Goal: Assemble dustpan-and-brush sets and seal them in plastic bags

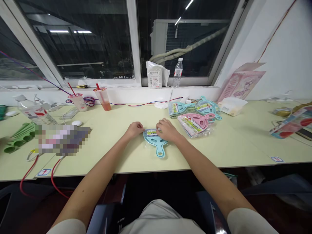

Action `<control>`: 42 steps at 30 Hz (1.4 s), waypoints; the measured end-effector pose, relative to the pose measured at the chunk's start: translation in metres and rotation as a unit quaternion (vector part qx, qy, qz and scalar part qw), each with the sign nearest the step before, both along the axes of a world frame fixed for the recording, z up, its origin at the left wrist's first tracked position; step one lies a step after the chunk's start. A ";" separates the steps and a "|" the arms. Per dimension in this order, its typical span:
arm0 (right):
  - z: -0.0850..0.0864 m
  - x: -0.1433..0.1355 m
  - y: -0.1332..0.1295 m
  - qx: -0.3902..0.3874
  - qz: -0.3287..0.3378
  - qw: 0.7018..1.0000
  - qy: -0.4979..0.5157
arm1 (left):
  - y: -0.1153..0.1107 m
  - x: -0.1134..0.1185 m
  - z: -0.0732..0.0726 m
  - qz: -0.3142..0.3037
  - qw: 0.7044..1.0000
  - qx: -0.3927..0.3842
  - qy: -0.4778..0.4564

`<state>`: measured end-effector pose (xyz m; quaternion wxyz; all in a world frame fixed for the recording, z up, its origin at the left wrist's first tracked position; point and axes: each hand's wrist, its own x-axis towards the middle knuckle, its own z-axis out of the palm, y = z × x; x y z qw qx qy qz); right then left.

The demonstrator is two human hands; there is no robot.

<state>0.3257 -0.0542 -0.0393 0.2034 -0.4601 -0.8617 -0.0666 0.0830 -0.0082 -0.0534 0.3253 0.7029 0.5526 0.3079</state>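
Observation:
A light blue mini dustpan set (156,142) in a clear plastic bag lies on the table before me, its handle toward me and a printed label at its far end. My left hand (135,129) pinches the bag at the far left corner, fingers pressed together. On the far right side my right hand (168,130) has its fingers curled over the label and bag edge, partly hiding them. To the right lies a pink bagged dustpan set (195,123). Behind it are stacks of bagged blue dustpan sets (181,108).
Two drink cups, one with orange liquid (105,103), stand at the back left near a large water bottle (36,112). Green tubular pieces (20,138) lie far left. At the right are a tissue pack (232,106) and a pink box (241,84). Red cables (52,177) hang over the front edge.

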 end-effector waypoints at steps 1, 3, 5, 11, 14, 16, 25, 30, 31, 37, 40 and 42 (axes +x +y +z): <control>0.000 -0.007 -0.002 -0.014 0.036 0.999 0.004 | -0.002 0.002 0.000 0.000 1.000 0.002 -0.004; -0.001 -0.019 -0.003 -0.042 0.093 0.995 0.009 | -0.005 0.006 0.000 -0.004 1.000 0.003 -0.012; -0.004 -0.027 -0.003 -0.062 0.116 0.991 0.010 | -0.007 0.008 0.001 -0.016 1.000 -0.006 -0.021; -0.010 -0.027 0.000 -0.092 0.117 0.988 0.034 | -0.010 0.010 0.002 -0.037 0.998 -0.030 -0.043; -0.011 -0.025 -0.001 -0.093 0.119 0.988 0.043 | -0.012 0.011 0.006 -0.020 0.998 -0.040 -0.046; -0.011 -0.025 -0.002 -0.095 0.117 0.988 0.044 | -0.015 0.012 0.009 -0.004 0.999 -0.045 -0.028; -0.011 -0.025 -0.002 -0.097 0.116 0.987 0.046 | -0.013 0.011 0.010 -0.052 0.993 0.014 0.106; -0.009 -0.023 -0.001 -0.116 0.111 0.986 0.050 | -0.012 0.014 0.009 -0.042 0.992 0.010 0.115; -0.008 -0.023 -0.001 -0.118 0.110 0.986 0.050 | -0.013 0.014 0.010 -0.037 0.993 0.010 0.116; -0.007 -0.017 0.001 -0.124 0.101 0.986 0.052 | -0.015 0.018 0.010 -0.011 0.992 0.001 0.122; -0.005 -0.011 0.002 -0.121 0.093 0.987 0.050 | -0.015 0.018 0.011 -0.005 0.992 0.005 0.125; -0.004 -0.006 0.003 -0.116 0.088 0.988 0.045 | -0.015 0.018 0.011 0.003 0.992 0.007 0.128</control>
